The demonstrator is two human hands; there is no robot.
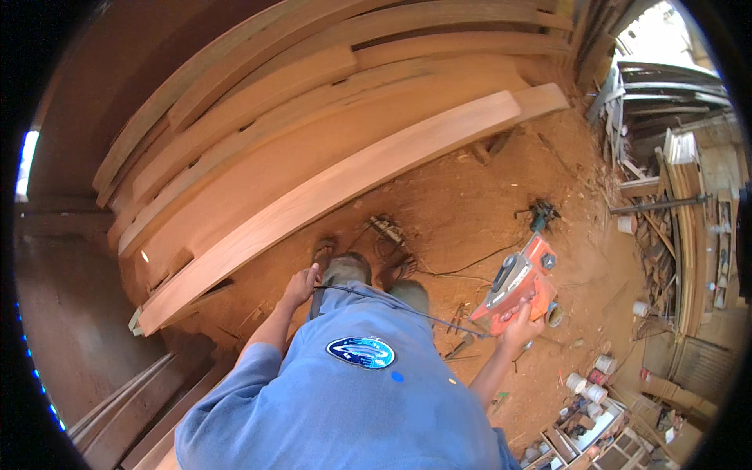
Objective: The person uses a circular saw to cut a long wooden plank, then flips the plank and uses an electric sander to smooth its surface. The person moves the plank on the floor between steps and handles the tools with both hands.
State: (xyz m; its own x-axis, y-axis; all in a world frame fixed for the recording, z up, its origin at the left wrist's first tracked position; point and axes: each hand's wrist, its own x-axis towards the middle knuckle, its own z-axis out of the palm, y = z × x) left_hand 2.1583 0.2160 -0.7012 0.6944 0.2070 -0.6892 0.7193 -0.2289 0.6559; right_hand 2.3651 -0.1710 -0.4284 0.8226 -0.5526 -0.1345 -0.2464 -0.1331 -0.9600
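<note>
My right hand [518, 323] grips the handle of an orange-red electric hand planer [513, 286], held off to my right above the floor. A black power cord [392, 300] runs from the rear of the planer across the front of my body to my left hand [301, 285]. The fingers of that hand are closed round the cord, with the thumb up. Ahead of me and to the left lies a long, pale, smooth-faced wooden plank [329, 188], resting on another board [540, 102]. Neither hand touches the plank.
More long boards [274, 117] lie stacked beyond the plank. On the sawdust-covered floor [462, 211] are a green-and-black power tool [542, 213], trailing cables and a power strip [387, 229]. Timber [685, 235] leans at the right. Paint pots [586, 387] and boxes of clutter stand lower right.
</note>
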